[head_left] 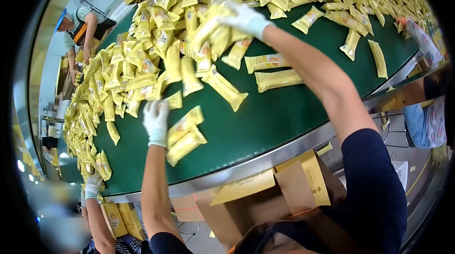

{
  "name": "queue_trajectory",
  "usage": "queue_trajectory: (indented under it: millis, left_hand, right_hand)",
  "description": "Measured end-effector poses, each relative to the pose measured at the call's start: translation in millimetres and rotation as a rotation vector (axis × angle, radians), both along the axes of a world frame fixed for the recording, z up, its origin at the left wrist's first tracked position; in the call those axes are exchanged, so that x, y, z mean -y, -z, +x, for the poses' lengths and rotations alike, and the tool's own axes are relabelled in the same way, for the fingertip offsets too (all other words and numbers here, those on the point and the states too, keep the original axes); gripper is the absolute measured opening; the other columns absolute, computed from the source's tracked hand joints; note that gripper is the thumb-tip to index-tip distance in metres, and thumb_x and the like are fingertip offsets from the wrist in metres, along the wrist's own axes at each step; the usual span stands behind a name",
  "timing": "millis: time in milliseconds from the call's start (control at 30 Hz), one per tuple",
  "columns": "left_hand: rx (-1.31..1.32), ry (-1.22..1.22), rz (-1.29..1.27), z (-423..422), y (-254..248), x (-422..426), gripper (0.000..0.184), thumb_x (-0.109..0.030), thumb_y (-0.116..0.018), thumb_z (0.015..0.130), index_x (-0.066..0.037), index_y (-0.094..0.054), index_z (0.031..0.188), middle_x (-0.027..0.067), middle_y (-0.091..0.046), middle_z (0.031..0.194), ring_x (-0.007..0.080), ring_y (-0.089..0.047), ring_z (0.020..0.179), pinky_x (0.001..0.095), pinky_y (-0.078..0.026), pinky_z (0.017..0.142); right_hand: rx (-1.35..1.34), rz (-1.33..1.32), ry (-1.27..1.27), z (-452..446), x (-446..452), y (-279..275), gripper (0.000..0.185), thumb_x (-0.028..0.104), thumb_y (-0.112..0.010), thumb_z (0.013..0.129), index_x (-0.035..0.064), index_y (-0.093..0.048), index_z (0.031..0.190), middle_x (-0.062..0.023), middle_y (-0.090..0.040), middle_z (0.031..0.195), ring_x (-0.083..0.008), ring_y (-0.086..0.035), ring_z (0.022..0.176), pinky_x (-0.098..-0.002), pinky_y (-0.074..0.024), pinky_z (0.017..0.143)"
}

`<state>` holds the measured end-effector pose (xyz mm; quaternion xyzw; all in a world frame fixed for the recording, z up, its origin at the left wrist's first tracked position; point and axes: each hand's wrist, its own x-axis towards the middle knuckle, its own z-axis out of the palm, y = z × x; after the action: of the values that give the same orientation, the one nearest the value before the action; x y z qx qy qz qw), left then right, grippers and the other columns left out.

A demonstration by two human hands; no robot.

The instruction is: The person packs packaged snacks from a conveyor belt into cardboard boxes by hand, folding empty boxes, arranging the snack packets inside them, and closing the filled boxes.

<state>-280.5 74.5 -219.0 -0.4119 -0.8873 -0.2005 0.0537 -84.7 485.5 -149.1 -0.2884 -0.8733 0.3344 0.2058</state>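
My left hand, in a white glove, is low over the green belt. Its fingers are slightly apart, near the edge of the pile, and nothing shows in them. Just right of it lie a couple of yellow packets. My right hand, also gloved in white, reaches across the belt with its fingers stretched out against the heap of yellow packets. Several packets beside it are smeared by motion. Under my right forearm, two long packets lie side by side, partly covered by the arm.
The green conveyor belt has a metal rim. An open cardboard box stands below it, in front of me. A co-worker's gloved hand is at lower left, another person's hand at right. A person in a blue cap stands across the belt.
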Motion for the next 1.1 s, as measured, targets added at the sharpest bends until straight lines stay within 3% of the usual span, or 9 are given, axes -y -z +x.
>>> queue_trajectory:
  millis: [133,200,333,367,400,467,533,933,1100]
  left_hand:
    - [-0.172,0.212,0.055,48.0,6.3,-28.2,0.036,-0.034,-0.063,0.094,-0.011,-0.067,0.122,0.0222,-0.056,0.13,0.0345,-0.055,0.12,0.0393,-0.042,0.105]
    - [0.48,0.176,0.257,89.0,-37.6,-22.1,0.039,-0.027,-0.063,0.095,-0.007,-0.062,0.129,0.0212,-0.056,0.13,0.0324,-0.053,0.123,0.0382,-0.04,0.107]
    - [0.463,0.218,0.191,120.4,-67.9,35.6,0.043,-0.023,-0.057,0.097,-0.001,-0.055,0.135,0.0204,-0.052,0.138,0.0305,-0.046,0.133,0.0355,-0.034,0.112]
    - [0.534,0.233,0.127,123.6,-75.5,43.9,0.05,-0.025,-0.054,0.097,0.002,-0.05,0.139,0.0199,-0.049,0.143,0.0287,-0.043,0.137,0.0343,-0.031,0.114]
    - [0.631,0.227,0.186,128.3,-79.3,46.5,0.053,-0.026,-0.054,0.096,0.003,-0.048,0.14,0.0196,-0.048,0.144,0.0282,-0.042,0.137,0.0343,-0.03,0.114]
    - [0.817,0.222,0.3,130.9,-86.2,47.9,0.059,-0.03,-0.054,0.096,0.004,-0.044,0.143,0.0189,-0.047,0.146,0.0272,-0.041,0.138,0.0344,-0.028,0.115]
    - [0.818,0.198,0.273,125.0,-86.3,50.2,0.065,-0.026,-0.053,0.092,0.007,-0.038,0.146,0.0191,-0.044,0.148,0.0266,-0.039,0.14,0.0337,-0.026,0.116]
    - [0.408,0.311,0.124,143.5,-73.5,48.0,0.073,-0.039,-0.069,0.081,-0.008,-0.048,0.144,0.0234,-0.029,0.157,0.0361,-0.029,0.146,0.0435,-0.023,0.119]
    - [0.152,0.302,-0.007,186.3,-93.7,70.5,0.067,-0.054,-0.072,0.076,-0.008,-0.065,0.124,0.0192,-0.055,0.135,0.0412,-0.044,0.132,0.047,-0.035,0.11]
  right_hand:
    - [0.401,0.193,-0.392,10.2,79.6,-29.0,0.079,0.071,-0.055,0.082,0.0299,-0.043,0.148,-0.0207,-0.055,0.137,-0.0367,-0.051,0.128,-0.0454,-0.0394,0.108]
    - [0.342,0.152,-0.552,24.3,97.2,-31.1,0.074,0.066,-0.054,0.084,0.0292,-0.043,0.148,-0.0151,-0.058,0.136,-0.0355,-0.055,0.124,-0.0432,-0.0405,0.107]
    - [0.339,0.01,-0.843,45.5,69.8,-92.1,0.052,0.048,-0.058,0.089,0.0189,-0.062,0.131,-0.0141,-0.06,0.134,-0.0336,-0.063,0.112,-0.0415,-0.0447,0.103]
    - [0.249,-0.22,-0.753,33.8,57.4,-100.0,0.048,0.039,-0.064,0.087,0.0129,-0.064,0.128,-0.0146,-0.07,0.108,-0.018,-0.069,0.077,-0.0332,-0.0537,0.079]
    - [0.061,-0.353,-0.58,12.1,27.9,-87.8,0.046,0.04,-0.06,0.089,0.0135,-0.066,0.125,-0.0159,-0.071,0.106,-0.021,-0.069,0.091,-0.0345,-0.0533,0.084]
    - [-0.048,0.214,-0.174,-9.8,-12.7,-72.3,0.06,0.055,-0.055,0.087,0.0156,-0.061,0.133,-0.0206,-0.064,0.127,-0.0301,-0.064,0.113,-0.0403,-0.0499,0.095]
    - [0.226,-0.026,0.013,-24.2,-13.5,-52.4,0.082,0.067,-0.057,0.08,0.0191,-0.047,0.145,-0.0213,-0.054,0.139,-0.0354,-0.057,0.122,-0.0432,-0.0447,0.102]
    - [0.481,0.428,-0.686,5.4,81.6,-22.5,0.075,0.069,-0.058,0.079,0.0286,-0.051,0.143,-0.0113,-0.043,0.151,-0.0332,-0.046,0.134,-0.0467,-0.037,0.111]
    - [0.123,0.094,-0.563,122.1,50.8,-67.4,0.063,0.052,-0.061,0.087,0.012,-0.057,0.136,-0.0137,-0.055,0.14,-0.0291,-0.052,0.128,-0.0369,-0.0415,0.106]
